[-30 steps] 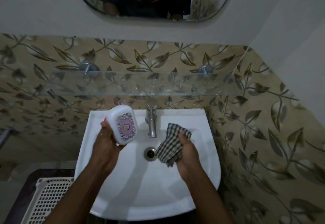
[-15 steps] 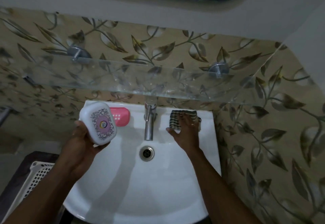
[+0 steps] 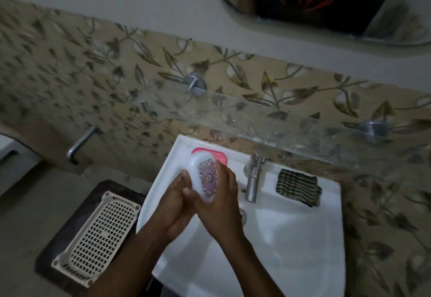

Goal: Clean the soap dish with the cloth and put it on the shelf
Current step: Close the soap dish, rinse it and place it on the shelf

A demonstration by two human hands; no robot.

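Over the left side of the white sink [image 3: 291,238], both my hands hold a white soap dish [image 3: 205,175] with a pink and black patterned lid. My left hand [image 3: 177,205] grips it from the left and below. My right hand [image 3: 221,198] curls round its right side. The checked cloth [image 3: 297,187] lies folded on the sink's back rim, right of the tap [image 3: 253,177], with no hand on it. A pink soap dish part [image 3: 220,157] sits on the rim behind the white one. The glass shelf [image 3: 291,122] runs along the wall above the sink.
A cream perforated basket [image 3: 98,233] lies on a dark stand left of the sink. A metal pipe [image 3: 80,143] juts from the leaf-patterned tiled wall. A mirror [image 3: 326,5] hangs above at the top right.
My right hand has left the cloth on the sink rim and moved left onto the white soap dish. The view has swung left and tilted.
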